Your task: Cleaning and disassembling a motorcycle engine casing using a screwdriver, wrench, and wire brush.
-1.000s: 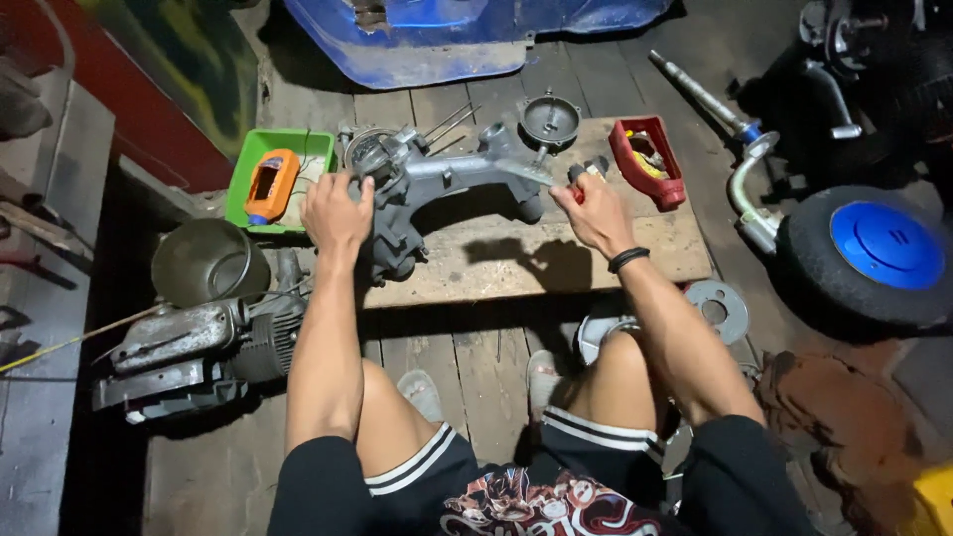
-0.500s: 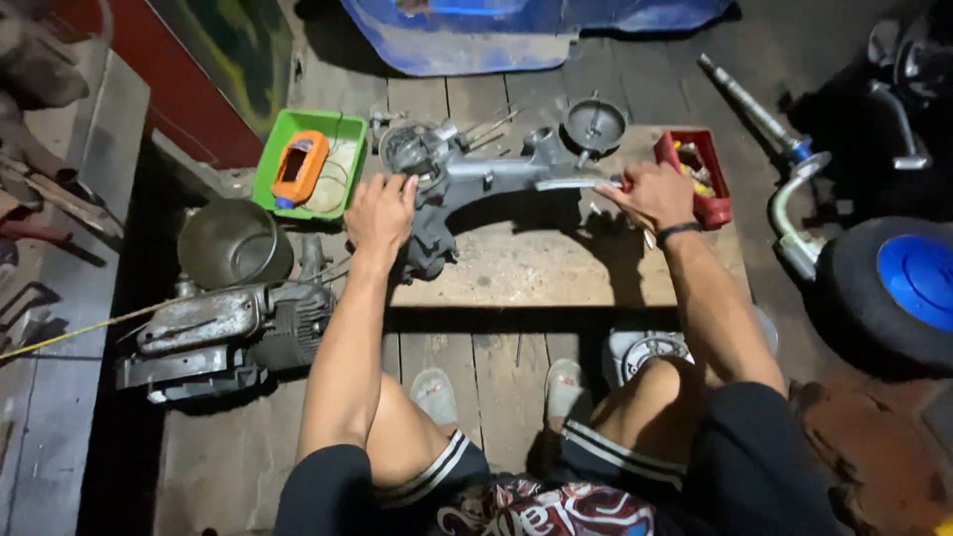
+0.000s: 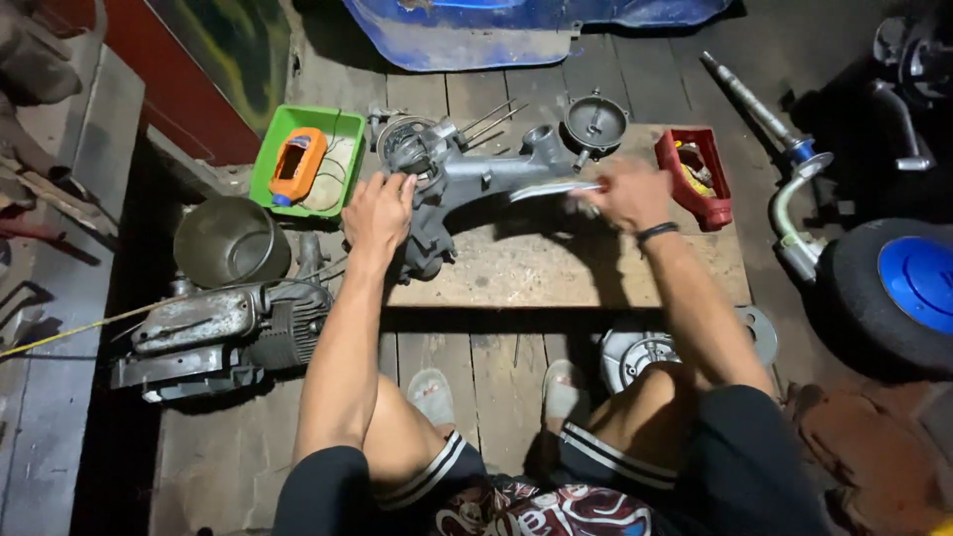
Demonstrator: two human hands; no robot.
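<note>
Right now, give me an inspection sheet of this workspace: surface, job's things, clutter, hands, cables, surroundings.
Surface: wooden board lying on a plank floor, worn and scuffed.
Job's things: grey metal engine casing lies across the board; a thin silvery tool is against it.
Clutter: green tray holding an orange device; red tray with small parts; round metal cover; dark metal bowl; second engine block on the floor.
Hands: left hand rests on the casing; right hand grips the tool, blurred.
Cables: a yellowish wire runs left from the engine block.
Surroundings: wheel with blue hub, blue panel, metal shaft.
</note>
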